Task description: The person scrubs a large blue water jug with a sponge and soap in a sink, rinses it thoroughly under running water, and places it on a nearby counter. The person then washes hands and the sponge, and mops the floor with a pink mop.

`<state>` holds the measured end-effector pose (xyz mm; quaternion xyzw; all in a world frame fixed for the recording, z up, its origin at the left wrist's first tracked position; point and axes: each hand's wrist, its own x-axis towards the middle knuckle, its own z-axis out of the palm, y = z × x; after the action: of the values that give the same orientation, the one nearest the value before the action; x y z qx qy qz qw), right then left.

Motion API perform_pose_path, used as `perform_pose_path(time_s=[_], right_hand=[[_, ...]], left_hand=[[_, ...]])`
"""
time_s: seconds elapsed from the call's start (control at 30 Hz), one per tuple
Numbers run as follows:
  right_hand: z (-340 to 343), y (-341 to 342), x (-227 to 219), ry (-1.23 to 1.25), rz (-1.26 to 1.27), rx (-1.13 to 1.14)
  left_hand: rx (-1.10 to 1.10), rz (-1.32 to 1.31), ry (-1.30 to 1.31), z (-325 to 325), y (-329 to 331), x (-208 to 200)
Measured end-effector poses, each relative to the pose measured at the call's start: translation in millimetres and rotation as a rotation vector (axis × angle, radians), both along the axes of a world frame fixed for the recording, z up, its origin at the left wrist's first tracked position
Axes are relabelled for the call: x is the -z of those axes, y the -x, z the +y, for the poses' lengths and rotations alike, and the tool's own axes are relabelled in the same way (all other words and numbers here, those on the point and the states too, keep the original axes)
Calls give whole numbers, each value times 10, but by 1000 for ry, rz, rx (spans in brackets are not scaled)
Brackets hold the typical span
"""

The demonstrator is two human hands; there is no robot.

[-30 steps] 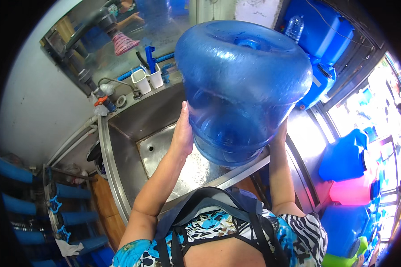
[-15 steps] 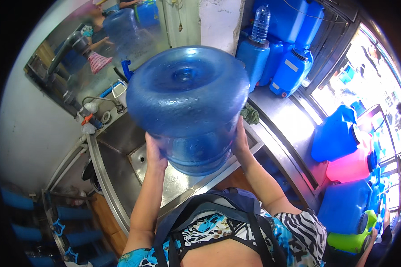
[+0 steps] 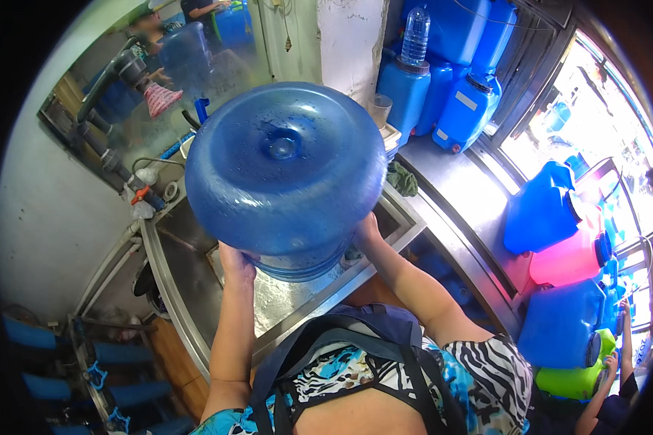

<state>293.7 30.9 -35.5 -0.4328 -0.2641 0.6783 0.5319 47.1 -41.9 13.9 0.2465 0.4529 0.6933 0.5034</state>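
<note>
A large translucent blue water jug (image 3: 319,177) is held up over the steel sink (image 3: 290,319), tilted, with one broad round end facing up. Wet drops show on its surface. On its lower left side my left hand (image 3: 236,262) is pressed, fingers partly hidden by the jug. My right hand (image 3: 367,229) grips the opposite side, its fingers mostly out of sight behind the plastic. The jug's lower end hangs above the sink's near edge.
Left of the sink rises a pipe with an orange valve handle (image 3: 140,194); a red-and-white cloth (image 3: 161,99) wraps its outlet. Right, a steel counter (image 3: 461,188) bears blue containers (image 3: 405,94) and a green cloth (image 3: 402,179). A pink container (image 3: 569,254) stands farther right, near another person's hand (image 3: 612,362).
Both my hands have shifted left with the jug, and its upper end has tipped more toward me. A clear cup behind it has come into sight. The other person's arms show more at lower right.
</note>
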Motion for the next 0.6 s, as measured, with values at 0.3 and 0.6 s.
perform_pose_path(time_s=[0.3,0.6], right_hand=[[-219,-17,12,-231,69,16],[-316,-254,-93,-361,-37,-77]], left_hand=[[101,-303,-165,45,49,-135],[153,-236,-145,24,-192,-411]])
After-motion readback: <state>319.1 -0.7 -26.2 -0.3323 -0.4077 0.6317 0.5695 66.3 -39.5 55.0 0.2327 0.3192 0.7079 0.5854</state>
